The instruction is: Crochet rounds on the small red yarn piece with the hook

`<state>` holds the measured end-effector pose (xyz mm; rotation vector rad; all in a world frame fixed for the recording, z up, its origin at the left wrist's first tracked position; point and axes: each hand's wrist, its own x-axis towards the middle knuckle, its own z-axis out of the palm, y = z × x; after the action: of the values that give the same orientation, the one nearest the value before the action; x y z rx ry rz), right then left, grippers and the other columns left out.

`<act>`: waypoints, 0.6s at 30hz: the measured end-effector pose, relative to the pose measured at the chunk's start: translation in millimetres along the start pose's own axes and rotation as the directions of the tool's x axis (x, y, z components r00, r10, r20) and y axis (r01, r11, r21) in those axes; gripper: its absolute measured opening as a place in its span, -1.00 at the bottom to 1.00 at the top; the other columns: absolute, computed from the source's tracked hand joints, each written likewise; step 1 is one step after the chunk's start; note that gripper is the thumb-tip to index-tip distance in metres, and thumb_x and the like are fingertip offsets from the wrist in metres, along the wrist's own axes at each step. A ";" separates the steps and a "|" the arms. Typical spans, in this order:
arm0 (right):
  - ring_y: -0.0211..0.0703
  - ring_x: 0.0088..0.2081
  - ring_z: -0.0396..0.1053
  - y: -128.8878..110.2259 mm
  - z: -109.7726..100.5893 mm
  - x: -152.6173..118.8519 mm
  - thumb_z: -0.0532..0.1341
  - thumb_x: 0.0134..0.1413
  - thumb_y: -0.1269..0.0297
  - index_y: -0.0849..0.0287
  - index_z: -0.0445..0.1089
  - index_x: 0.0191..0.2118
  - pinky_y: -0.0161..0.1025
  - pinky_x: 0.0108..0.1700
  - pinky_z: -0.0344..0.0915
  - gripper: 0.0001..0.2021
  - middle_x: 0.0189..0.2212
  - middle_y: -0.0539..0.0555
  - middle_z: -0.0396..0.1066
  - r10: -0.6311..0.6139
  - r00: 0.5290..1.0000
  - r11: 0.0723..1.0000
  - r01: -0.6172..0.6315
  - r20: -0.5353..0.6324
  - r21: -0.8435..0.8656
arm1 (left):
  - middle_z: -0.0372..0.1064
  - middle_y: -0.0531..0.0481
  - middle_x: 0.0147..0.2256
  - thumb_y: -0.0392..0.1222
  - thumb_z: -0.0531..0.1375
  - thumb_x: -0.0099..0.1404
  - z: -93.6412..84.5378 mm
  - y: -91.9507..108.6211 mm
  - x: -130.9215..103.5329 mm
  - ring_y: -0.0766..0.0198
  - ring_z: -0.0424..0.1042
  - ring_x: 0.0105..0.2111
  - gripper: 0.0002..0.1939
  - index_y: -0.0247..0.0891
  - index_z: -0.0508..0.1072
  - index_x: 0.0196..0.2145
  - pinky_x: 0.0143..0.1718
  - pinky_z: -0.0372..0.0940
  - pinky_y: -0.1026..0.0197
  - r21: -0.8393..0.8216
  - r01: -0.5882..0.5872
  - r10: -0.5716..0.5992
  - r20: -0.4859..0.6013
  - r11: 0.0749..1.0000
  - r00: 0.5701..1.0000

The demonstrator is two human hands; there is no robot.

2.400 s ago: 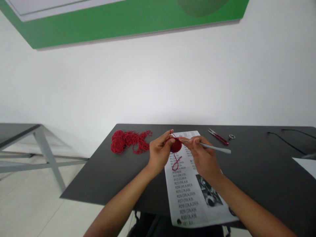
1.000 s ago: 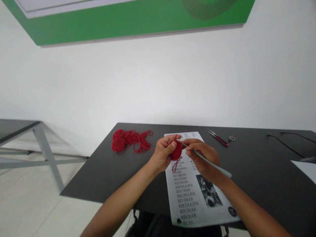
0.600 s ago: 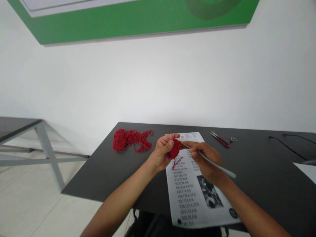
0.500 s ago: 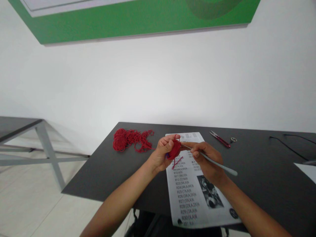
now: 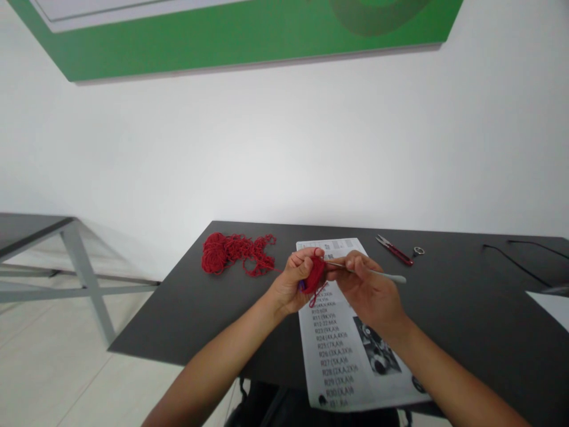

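My left hand (image 5: 293, 279) is closed on a small red crochet piece (image 5: 315, 275), with a strand of yarn looped near its raised finger. A short red tail hangs below the piece, and a purple bit shows at its left edge. Between the thumb and fingers of my right hand (image 5: 367, 284) is a crochet hook (image 5: 386, 276) with a pale grey handle. Its metal shaft points left and meets the red piece, though the tip itself is hidden. From my left hand a strand runs to the loose red yarn (image 5: 216, 254) on the table.
Under my hands lies a printed pattern sheet (image 5: 329, 367) on the dark table (image 5: 213, 308). Red thread snips (image 5: 395, 250) and a small ring (image 5: 418, 251) lie behind my right hand. Eyeglasses (image 5: 518, 265) and white paper (image 5: 551, 311) are at the right.
The hook has swung from a steep slant to nearly level, its handle end moving up and left. My right hand has turned with it, and the red piece has tilted slightly.
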<state>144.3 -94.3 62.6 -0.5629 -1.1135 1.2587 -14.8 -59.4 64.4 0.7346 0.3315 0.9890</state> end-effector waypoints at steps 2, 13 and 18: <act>-0.07 -0.38 0.60 2.1 -3.3 2.0 0.28 0.21 0.04 0.02 0.40 -0.37 -0.04 -0.19 0.57 -0.78 -0.29 0.01 0.67 0.090 0.996 0.986 -0.087 -0.010 0.143 | 0.64 -0.05 -0.36 0.01 0.58 -0.12 1.5 -2.9 1.0 0.29 0.58 -0.46 -0.49 -0.26 0.58 -0.26 -0.42 0.44 0.34 0.072 -0.047 0.049 -0.018 0.996 0.999; -0.25 -0.38 0.51 6.3 1.3 3.6 0.48 0.02 0.11 0.03 0.57 -0.39 -0.27 -0.20 0.51 -0.84 -0.33 -0.06 0.63 0.175 0.979 0.922 -0.124 -0.108 0.367 | 0.64 -0.10 -0.38 -0.06 0.54 -0.02 5.4 5.3 5.6 0.19 0.59 -0.45 -0.64 -0.32 0.62 -0.32 -0.34 0.49 0.17 0.448 -0.314 0.338 0.028 0.837 0.941; -0.17 -0.24 0.54 12.6 1.6 1.3 0.46 0.04 0.02 0.01 0.58 -0.32 -0.21 -0.12 0.48 -0.79 -0.32 -0.03 0.61 -0.010 0.972 0.996 0.031 -0.234 0.086 | 0.65 -0.08 -0.34 -0.13 0.52 0.00 3.9 1.5 2.6 0.22 0.59 -0.38 -0.67 -0.29 0.65 -0.27 -0.28 0.47 0.23 0.622 -0.324 0.417 -0.003 0.713 0.909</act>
<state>137.1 -90.0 53.1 -0.6136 -0.8610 1.1849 -12.2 -58.3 68.4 1.3686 0.6691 1.3433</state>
